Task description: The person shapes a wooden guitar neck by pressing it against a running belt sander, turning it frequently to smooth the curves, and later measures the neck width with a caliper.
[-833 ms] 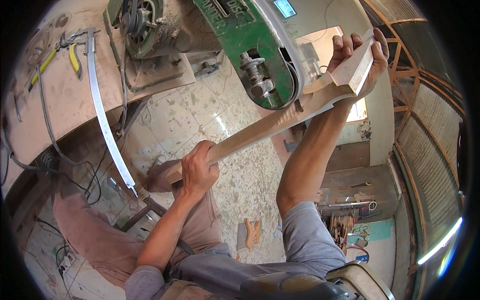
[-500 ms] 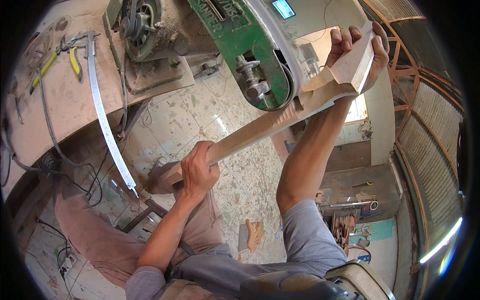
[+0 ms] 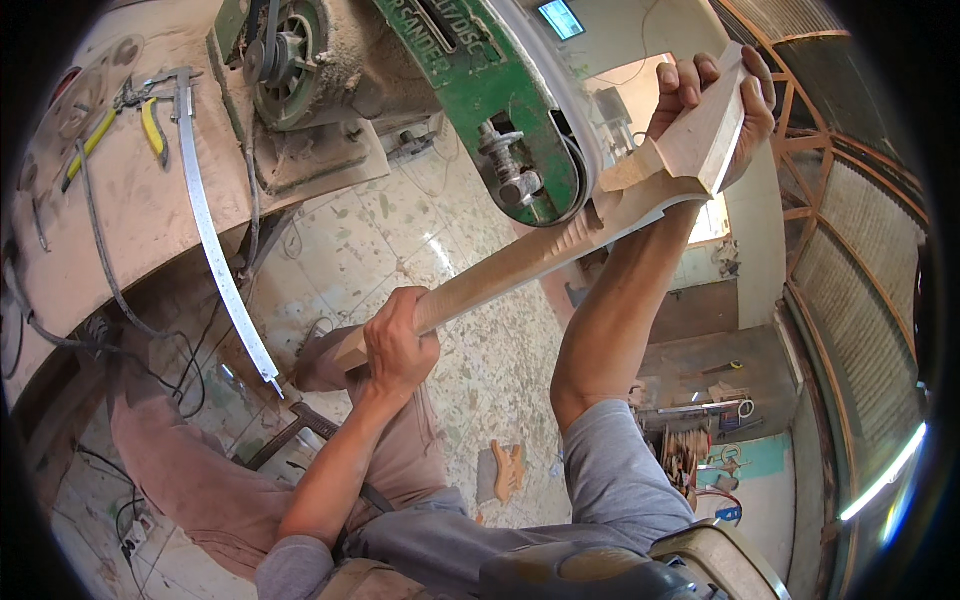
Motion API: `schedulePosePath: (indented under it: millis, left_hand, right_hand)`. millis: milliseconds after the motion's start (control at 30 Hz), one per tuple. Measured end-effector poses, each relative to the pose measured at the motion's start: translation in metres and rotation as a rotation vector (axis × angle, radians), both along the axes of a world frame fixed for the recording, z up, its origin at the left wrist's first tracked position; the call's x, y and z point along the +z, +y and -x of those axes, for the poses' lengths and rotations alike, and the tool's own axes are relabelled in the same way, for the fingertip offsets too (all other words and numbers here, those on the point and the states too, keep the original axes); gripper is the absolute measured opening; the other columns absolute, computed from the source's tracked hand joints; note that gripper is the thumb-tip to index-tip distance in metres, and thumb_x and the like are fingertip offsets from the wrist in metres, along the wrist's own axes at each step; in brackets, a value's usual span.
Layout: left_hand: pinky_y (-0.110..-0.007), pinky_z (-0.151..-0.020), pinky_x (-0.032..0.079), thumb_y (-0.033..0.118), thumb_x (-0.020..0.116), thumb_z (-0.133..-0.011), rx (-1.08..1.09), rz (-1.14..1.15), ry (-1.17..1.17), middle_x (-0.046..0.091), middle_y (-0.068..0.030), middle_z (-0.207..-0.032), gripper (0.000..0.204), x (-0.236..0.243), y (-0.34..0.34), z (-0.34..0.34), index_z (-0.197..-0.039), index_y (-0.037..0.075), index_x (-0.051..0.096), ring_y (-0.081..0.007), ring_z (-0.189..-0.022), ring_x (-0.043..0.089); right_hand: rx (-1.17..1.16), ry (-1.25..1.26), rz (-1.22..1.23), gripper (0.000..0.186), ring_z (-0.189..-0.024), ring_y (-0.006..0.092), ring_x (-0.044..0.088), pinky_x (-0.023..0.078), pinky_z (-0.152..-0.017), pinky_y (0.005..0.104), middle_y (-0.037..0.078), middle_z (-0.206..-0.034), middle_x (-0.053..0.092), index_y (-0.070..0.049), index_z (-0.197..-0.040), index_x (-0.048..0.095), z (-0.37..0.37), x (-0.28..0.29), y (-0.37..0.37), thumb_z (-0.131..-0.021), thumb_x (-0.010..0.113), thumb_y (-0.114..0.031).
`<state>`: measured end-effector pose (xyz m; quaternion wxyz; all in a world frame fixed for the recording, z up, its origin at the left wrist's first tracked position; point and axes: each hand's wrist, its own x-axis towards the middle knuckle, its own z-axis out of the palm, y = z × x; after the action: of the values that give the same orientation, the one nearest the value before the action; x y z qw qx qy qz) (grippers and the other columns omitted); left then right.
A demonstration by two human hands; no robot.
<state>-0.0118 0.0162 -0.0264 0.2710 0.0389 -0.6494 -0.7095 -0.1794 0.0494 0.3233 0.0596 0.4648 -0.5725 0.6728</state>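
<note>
A long carved piece of wood [image 3: 520,257] slants across the middle, its broad end up at the right. My left hand [image 3: 402,343] wraps round its narrow lower end. Around the broad upper end curl the fingers of my right hand [image 3: 708,100]. The wood's curved notch lies against or just under the rounded tip of a green belt sander [image 3: 515,130]; whether they touch, I cannot tell. Part of my right palm is hidden behind the wood.
On the bench [image 3: 60,290] at left lie a long caliper [image 3: 215,235], yellow-handled pliers [image 3: 155,130] and cables. The sander's dusty motor [image 3: 350,60] stands at its edge. A cut wooden piece [image 3: 508,472] lies on the speckled floor [image 3: 490,400]. Shelved tools [image 3: 710,405] are at right.
The wood and both hands stay nearly in place, with only a very slight shift against the sander. The whole view has moved a little. Both grips are unchanged.
</note>
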Motion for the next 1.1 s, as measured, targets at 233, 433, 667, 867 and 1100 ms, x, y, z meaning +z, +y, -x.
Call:
schedulePosePath:
  millis: [233, 433, 667, 867, 1100]
  left_hand:
    - [-0.048, -0.072, 0.055, -0.004, 0.06, -0.074, -0.028, -0.019, 0.026, 0.07, -0.0195, -0.096, 0.03, -0.002, -0.001, 0.002, -0.103, 0.002, 0.066, -0.0457, -0.086, 0.068]
    - [-0.048, -0.071, 0.055, -0.005, 0.058, -0.073, -0.055, -0.028, 0.023, 0.07, -0.02, -0.095, 0.031, -0.004, -0.004, 0.004, -0.102, 0.002, 0.066, -0.0458, -0.085, 0.068]
    - [-0.048, -0.071, 0.055, -0.005, 0.058, -0.073, -0.103, -0.045, 0.009, 0.072, -0.0197, -0.094, 0.031, 0.0, -0.004, 0.004, -0.102, 0.002, 0.067, -0.0454, -0.084, 0.069]
    - [-0.048, -0.071, 0.055, -0.003, 0.059, -0.073, -0.132, -0.049, 0.003, 0.072, -0.0204, -0.093, 0.03, -0.004, -0.008, 0.006, -0.101, 0.002, 0.067, -0.0447, -0.084, 0.069]
    - [-0.048, -0.072, 0.055, -0.003, 0.059, -0.072, -0.183, -0.061, -0.01, 0.072, -0.0214, -0.091, 0.03, -0.006, -0.009, 0.007, -0.1, 0.001, 0.068, -0.045, -0.084, 0.069]
  right_hand:
    - [-0.002, 0.057, -0.016, 0.037, -0.066, 0.0198, 0.053, 0.053, -0.073, 0.0412, 0.015, -0.092, 0.055, -0.005, -0.13, 0.057, 0.001, -0.001, 0.002, -0.098, 0.059, -0.024]
    - [-0.104, 0.106, -0.036, 0.038, -0.065, 0.0201, 0.054, 0.053, -0.072, 0.0415, 0.015, -0.091, 0.054, -0.004, -0.13, 0.056, 0.0, -0.002, 0.004, -0.097, 0.059, -0.023]
    - [-0.153, 0.102, -0.055, 0.04, -0.065, 0.0207, 0.054, 0.054, -0.074, 0.0418, 0.015, -0.088, 0.054, -0.003, -0.13, 0.056, -0.004, 0.006, 0.009, -0.096, 0.061, -0.023]
    - [-0.244, 0.194, -0.004, 0.041, -0.065, 0.0204, 0.055, 0.055, -0.074, 0.0415, 0.014, -0.086, 0.053, -0.002, -0.13, 0.055, -0.009, -0.01, -0.002, -0.096, 0.065, -0.022]
    - [-0.338, 0.244, -0.042, 0.038, -0.061, 0.0178, 0.054, 0.058, -0.07, 0.0388, 0.011, -0.082, 0.049, -0.001, -0.128, 0.055, -0.008, -0.011, 0.001, -0.099, 0.063, -0.024]
